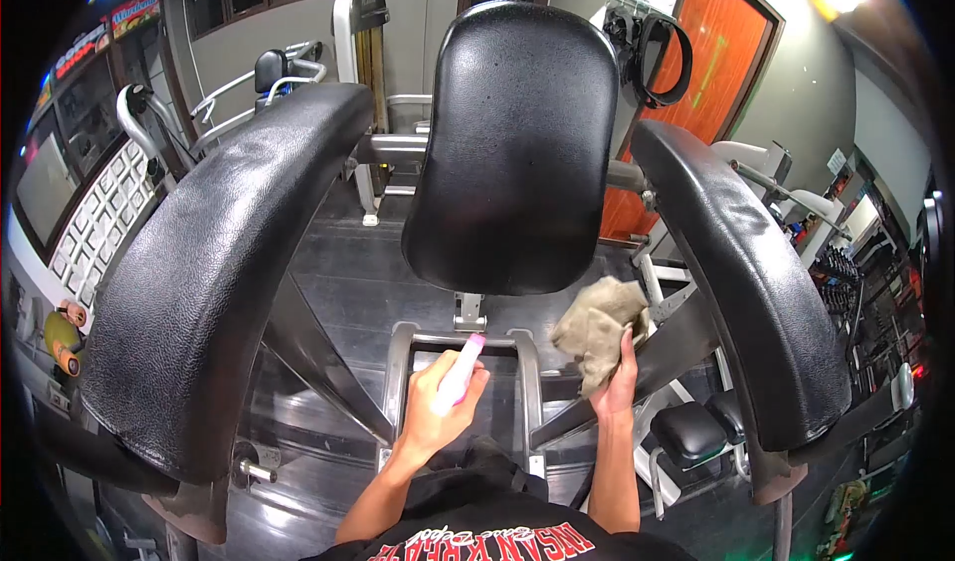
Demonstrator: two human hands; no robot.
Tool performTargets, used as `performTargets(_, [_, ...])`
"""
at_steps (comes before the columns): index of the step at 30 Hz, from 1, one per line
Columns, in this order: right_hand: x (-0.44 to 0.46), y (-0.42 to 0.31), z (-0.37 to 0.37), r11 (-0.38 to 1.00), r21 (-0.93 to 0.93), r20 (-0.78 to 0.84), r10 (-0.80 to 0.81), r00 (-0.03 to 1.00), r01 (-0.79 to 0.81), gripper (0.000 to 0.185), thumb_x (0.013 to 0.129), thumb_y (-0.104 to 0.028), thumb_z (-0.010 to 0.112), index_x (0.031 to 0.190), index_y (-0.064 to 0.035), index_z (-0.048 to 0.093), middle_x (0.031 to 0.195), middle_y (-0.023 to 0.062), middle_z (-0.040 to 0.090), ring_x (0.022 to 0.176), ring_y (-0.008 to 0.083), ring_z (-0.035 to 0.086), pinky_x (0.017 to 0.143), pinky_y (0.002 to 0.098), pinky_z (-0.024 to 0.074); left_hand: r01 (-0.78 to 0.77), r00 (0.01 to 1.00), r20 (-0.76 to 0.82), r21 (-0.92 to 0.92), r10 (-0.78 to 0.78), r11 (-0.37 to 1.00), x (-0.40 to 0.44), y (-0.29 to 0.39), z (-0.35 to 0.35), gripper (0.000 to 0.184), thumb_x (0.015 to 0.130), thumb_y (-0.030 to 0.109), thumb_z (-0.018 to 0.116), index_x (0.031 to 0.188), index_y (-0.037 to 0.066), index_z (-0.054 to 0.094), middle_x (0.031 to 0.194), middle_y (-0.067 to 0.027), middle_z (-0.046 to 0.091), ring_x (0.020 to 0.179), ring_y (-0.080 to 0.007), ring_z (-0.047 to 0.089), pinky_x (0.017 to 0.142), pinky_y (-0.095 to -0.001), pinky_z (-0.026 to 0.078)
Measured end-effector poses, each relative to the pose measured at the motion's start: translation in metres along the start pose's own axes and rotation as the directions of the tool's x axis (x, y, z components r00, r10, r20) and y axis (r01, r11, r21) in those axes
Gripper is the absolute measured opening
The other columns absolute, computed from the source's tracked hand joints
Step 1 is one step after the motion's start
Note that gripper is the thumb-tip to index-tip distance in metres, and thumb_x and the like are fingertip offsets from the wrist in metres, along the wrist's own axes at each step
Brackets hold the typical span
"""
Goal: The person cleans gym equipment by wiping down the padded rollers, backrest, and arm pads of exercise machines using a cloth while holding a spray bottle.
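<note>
My left hand is closed around a small white bottle with a pink top, tilted up and to the right. A crumpled beige cloth is gripped in my right hand, its folds rising above my fingers. Both hands are low in front of my body, apart from each other. Ahead of them stands a black padded backrest on a metal frame. It has a long black left arm pad and a matching right arm pad at its sides.
Grey metal frame bars stand close around my hands. A small black padded seat is at the lower right. Behind are other gym machines, an orange door and a hanging black belt. Dark flooring lies underneath.
</note>
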State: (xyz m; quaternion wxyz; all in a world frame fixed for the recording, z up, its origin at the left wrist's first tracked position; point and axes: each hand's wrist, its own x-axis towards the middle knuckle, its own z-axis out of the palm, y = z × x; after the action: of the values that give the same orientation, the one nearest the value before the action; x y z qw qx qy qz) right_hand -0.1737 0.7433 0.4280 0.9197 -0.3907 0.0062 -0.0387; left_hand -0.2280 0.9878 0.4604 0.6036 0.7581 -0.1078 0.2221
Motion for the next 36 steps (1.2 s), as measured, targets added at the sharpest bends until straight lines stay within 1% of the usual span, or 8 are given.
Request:
performTargets(7, [0.075, -0.037, 0.121, 0.774, -0.252, -0.078, -0.614, 0.785, 0.58, 0.05, 0.098, -0.025, 0.052, 0.14, -0.0031, 0.035, 0.131, 0.0106, 0.051, 0.115, 0.0193, 0.054, 0.095, 0.0318, 0.0456, 0.068, 0.997, -0.012, -0.156, -0.071, 0.985, -0.004, 0.0, -0.012, 0.011, 0.088, 0.006, 0.064, 0.096, -0.001, 0.061, 0.073, -0.0052, 0.064, 0.055, -0.0075, 0.059, 0.046, -0.0222, 0.045])
performTargets(8, [0.12, -0.025, 0.099, 0.094, -0.654, 0.299, -0.879, 0.37, 0.751, 0.043, 0.098, -0.023, 0.051, 0.134, -0.0007, 0.042, 0.123, 0.0108, 0.056, 0.109, 0.0173, 0.057, 0.089, 0.0298, 0.0466, 0.068, 0.998, -0.008, -0.153, -0.07, 0.986, -0.005, 0.0, -0.013, 0.011, 0.088, 0.006, 0.064, 0.096, -0.001, 0.061, 0.073, -0.0052, 0.064, 0.055, -0.0075, 0.059, 0.046, -0.0222, 0.045])
performTargets(9, [0.12, -0.046, 0.157, 0.549, -0.351, 0.002, -0.809, 0.587, 0.758, 0.033, 0.098, -0.02, 0.051, 0.123, 0.0016, 0.052, 0.114, 0.0096, 0.06, 0.097, 0.0154, 0.059, 0.082, 0.0283, 0.0467, 0.064, 0.998, -0.016, -0.183, -0.068, 0.981, -0.007, 0.0, -0.013, 0.011, 0.087, 0.005, 0.064, 0.096, -0.001, 0.061, 0.074, -0.0057, 0.065, 0.056, -0.0078, 0.059, 0.047, -0.0221, 0.046])
performTargets(11, [0.166, -0.066, 0.212, 0.113, -0.372, 0.177, -0.966, 0.19, 0.921, 0.026, 0.097, -0.017, 0.052, 0.099, 0.0065, 0.063, 0.096, 0.0104, 0.066, 0.081, 0.0174, 0.06, 0.073, 0.03, 0.0461, 0.057, 0.998, -0.022, -0.212, -0.063, 0.976, -0.009, -0.001, -0.014, 0.012, 0.087, 0.004, 0.065, 0.096, -0.002, 0.061, 0.075, -0.0063, 0.065, 0.056, -0.0081, 0.059, 0.048, -0.0221, 0.046])
performTargets(14, [0.209, -0.088, 0.275, -0.334, -0.578, 0.517, -0.856, 0.017, 0.744, 0.028, 0.085, -0.017, 0.064, 0.1, 0.0066, 0.064, 0.123, 0.0278, 0.051, 0.119, 0.0413, 0.046, 0.104, 0.0455, 0.0353, 0.006, 0.999, 0.052, -0.091, -0.002, 0.996, -0.009, -0.002, -0.019, 0.012, 0.087, -0.002, 0.059, 0.098, -0.006, 0.057, 0.083, -0.0132, 0.066, 0.056, -0.011, 0.06, 0.051, -0.0254, 0.049])
performTargets(15, [0.202, -0.091, 0.295, -0.387, -0.757, 0.609, -0.71, 0.353, 0.527, 0.032, 0.084, -0.022, 0.063, 0.1, 0.0053, 0.065, 0.123, 0.0254, 0.052, 0.117, 0.0395, 0.048, 0.102, 0.0429, 0.0388, 0.042, 0.998, 0.048, -0.1, -0.038, 0.994, -0.008, 0.0, -0.018, 0.011, 0.086, -0.002, 0.059, 0.097, -0.006, 0.058, 0.083, -0.0132, 0.067, 0.057, -0.0112, 0.061, 0.052, -0.0255, 0.049])
performTargets(18, [0.238, -0.059, 0.325, -0.795, -0.503, 0.863, -0.437, 0.254, 0.34, 0.03, 0.088, -0.019, 0.05, 0.113, -0.0095, 0.064, 0.132, 0.0167, 0.052, 0.125, 0.0326, 0.046, 0.104, 0.0403, 0.0377, 0.102, 0.994, 0.051, -0.1, -0.097, 0.99, -0.003, -0.002, -0.016, 0.009, 0.084, -0.004, 0.058, 0.094, -0.005, 0.058, 0.083, -0.0128, 0.067, 0.059, -0.0118, 0.062, 0.053, -0.0254, 0.05])
performTargets(36, [0.236, -0.075, 0.275, -0.603, -0.711, 0.682, -0.715, 0.15, 0.361, 0.042, 0.076, -0.01, 0.061, 0.117, -0.0191, 0.061, 0.13, 0.011, 0.052, 0.117, 0.0342, 0.051, 0.103, 0.0441, 0.0388, -0.026, 1.0, -0.008, -0.175, 0.025, 0.984, 0.027, -0.01, -0.051, 0.01, 0.086, 0.001, 0.059, 0.095, -0.004, 0.059, 0.079, -0.0102, 0.067, 0.053, -0.0114, 0.061, 0.05, -0.0243, 0.048])
